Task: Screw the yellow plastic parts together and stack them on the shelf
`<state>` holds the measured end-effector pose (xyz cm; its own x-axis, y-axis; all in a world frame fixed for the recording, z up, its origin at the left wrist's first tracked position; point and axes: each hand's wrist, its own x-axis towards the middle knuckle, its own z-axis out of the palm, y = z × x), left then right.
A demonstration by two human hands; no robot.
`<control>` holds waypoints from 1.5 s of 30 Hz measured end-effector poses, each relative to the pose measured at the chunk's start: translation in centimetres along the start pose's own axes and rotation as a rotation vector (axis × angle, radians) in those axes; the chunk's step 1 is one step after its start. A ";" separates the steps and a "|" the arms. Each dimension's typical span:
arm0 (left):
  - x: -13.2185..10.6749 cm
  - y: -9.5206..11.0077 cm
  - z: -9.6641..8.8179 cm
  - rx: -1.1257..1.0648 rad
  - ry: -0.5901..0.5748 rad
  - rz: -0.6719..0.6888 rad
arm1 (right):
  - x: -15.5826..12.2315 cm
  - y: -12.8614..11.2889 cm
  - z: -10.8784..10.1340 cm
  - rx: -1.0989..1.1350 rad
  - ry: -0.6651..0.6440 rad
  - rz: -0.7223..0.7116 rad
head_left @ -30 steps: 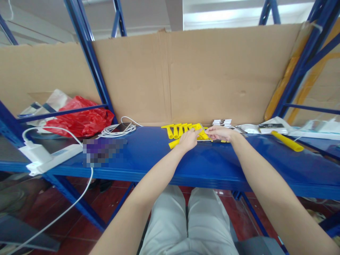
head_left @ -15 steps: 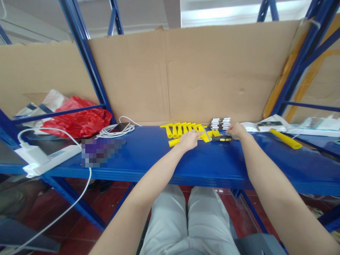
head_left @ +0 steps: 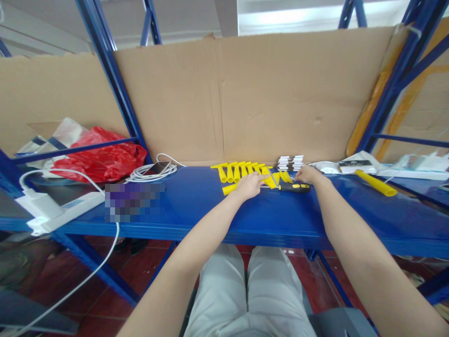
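Note:
My left hand (head_left: 249, 186) is closed on a yellow plastic scraper (head_left: 270, 179) with a flat metal strip across its head. Its tubular yellow handle (head_left: 229, 189) sticks out to the left under the hand. A screwdriver (head_left: 294, 187) with a black and yellow grip lies just right of the scraper, its shaft pointing left. My right hand (head_left: 307, 175) is down at the tabletop behind the screwdriver, fingers pinched together beside small shiny parts; what they hold is too small to see. Small loose yellow pieces (head_left: 286, 177) lie between the two hands.
Several yellow scraper pieces (head_left: 239, 172) stand in a row along the cardboard wall (head_left: 280, 93). Behind my right hand is a stack of small white packets (head_left: 290, 163). A yellow tube (head_left: 377, 183) lies to the right. Coiled white cable (head_left: 151, 173), red bag (head_left: 101, 152) and power strip (head_left: 70, 213) occupy the left.
My right hand has shifted slightly left and now pinches at the small parts. The screwdriver has moved a little to the right and nearer. My left hand stays on the scraper.

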<state>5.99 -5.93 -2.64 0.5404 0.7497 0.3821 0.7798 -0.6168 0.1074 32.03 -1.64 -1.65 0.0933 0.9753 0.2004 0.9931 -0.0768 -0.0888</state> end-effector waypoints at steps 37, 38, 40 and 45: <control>0.4 -0.5 1.3 -0.049 0.004 0.088 | -0.8 -1.2 -0.1 -0.018 -0.068 0.082; 0.4 -0.5 1.4 -0.049 0.005 0.090 | -0.8 -1.2 -0.1 -0.020 -0.071 0.082; 0.4 -0.5 1.4 -0.045 0.002 0.091 | -0.7 -1.2 0.0 -0.023 -0.074 0.093; 0.4 -0.5 1.4 -0.037 -0.022 0.093 | -0.2 -1.0 0.4 0.035 -0.073 0.144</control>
<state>6.29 -5.02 -3.85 0.6167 0.6937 0.3720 0.7141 -0.6919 0.1064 31.02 -1.71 -2.04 0.2279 0.9672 0.1120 0.9666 -0.2109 -0.1457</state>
